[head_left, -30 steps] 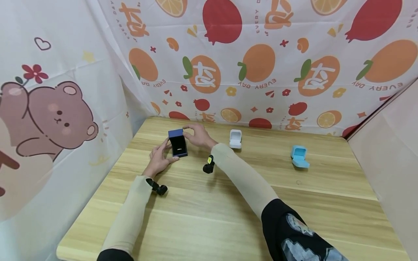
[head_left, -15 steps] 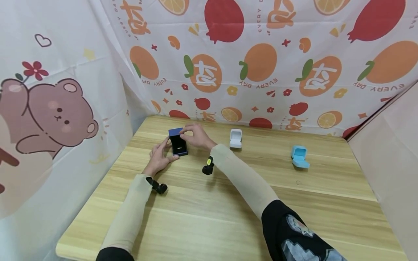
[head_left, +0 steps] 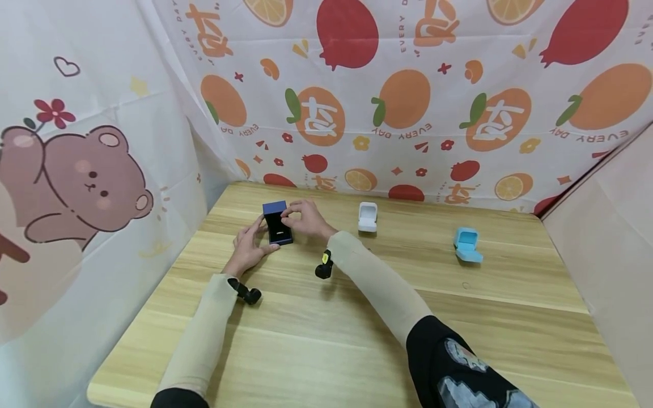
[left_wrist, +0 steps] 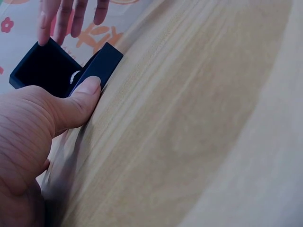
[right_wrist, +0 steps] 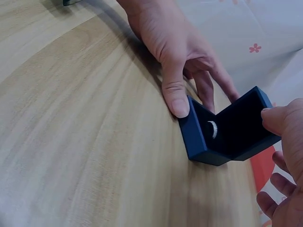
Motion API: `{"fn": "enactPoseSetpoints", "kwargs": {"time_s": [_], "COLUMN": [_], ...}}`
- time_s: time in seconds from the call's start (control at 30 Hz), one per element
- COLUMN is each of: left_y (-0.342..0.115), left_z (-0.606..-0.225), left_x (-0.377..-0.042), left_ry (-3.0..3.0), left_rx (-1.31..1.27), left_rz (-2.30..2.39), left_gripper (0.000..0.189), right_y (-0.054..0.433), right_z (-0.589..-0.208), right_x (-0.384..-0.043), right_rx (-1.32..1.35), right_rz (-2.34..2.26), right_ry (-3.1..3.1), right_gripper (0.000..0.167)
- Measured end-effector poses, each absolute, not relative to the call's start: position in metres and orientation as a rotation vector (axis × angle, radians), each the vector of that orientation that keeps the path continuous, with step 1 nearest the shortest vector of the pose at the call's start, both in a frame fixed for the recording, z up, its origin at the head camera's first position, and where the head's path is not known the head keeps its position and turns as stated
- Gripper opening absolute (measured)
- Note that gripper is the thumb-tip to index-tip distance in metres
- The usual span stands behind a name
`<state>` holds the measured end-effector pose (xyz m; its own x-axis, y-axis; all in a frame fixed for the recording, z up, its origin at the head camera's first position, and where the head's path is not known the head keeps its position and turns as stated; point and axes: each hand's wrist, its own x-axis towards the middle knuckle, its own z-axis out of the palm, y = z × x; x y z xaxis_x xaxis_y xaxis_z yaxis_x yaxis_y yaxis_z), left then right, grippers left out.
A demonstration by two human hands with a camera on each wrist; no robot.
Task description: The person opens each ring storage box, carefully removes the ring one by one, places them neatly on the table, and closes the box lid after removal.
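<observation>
In the head view a navy ring box (head_left: 275,208) stands upright on the table at the left, its lid raised and its inside black. A ring with a sparkling band (right_wrist: 213,129) sits in the slot of its base. My left hand (head_left: 247,248) holds the base, thumb (left_wrist: 88,85) on the front edge and the fingers round the far side. My right hand (head_left: 307,220) is at the lid's right edge. Its thumb (right_wrist: 273,120) touches the lid's inner rim, while the other fingers hang loosely bent beside the box.
A white ring box (head_left: 368,217) with its lid up stands behind my right wrist. Farther right is a light blue ring box (head_left: 467,245), also with its lid up. A small ring-like circle (head_left: 466,285) lies on the wooden table (head_left: 326,340). Printed cloth hangs behind.
My right hand has moved from the lid's upper right corner down to the side of the lid, thumb now inside its edge. My left hand and the box have stayed in place.
</observation>
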<state>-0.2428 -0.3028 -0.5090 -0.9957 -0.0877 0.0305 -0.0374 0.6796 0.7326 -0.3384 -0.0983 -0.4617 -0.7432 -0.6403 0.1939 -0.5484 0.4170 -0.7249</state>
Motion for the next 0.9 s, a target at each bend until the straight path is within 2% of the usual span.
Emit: {"fn": "enactPoseSetpoints", "kwargs": {"time_s": [0.9], "left_y": [-0.302], "left_z": [-0.515], "left_x": [-0.239], "left_ry": [-2.784], "left_rx": [0.072], "left_rz": [-1.230], "left_gripper": [0.099], "right_y": [-0.101], "right_z": [-0.480], "right_x": [-0.323], "right_rx": [-0.991], "right_rz": [-1.175], "right_ry": [2.530], "right_gripper": [0.023]}}
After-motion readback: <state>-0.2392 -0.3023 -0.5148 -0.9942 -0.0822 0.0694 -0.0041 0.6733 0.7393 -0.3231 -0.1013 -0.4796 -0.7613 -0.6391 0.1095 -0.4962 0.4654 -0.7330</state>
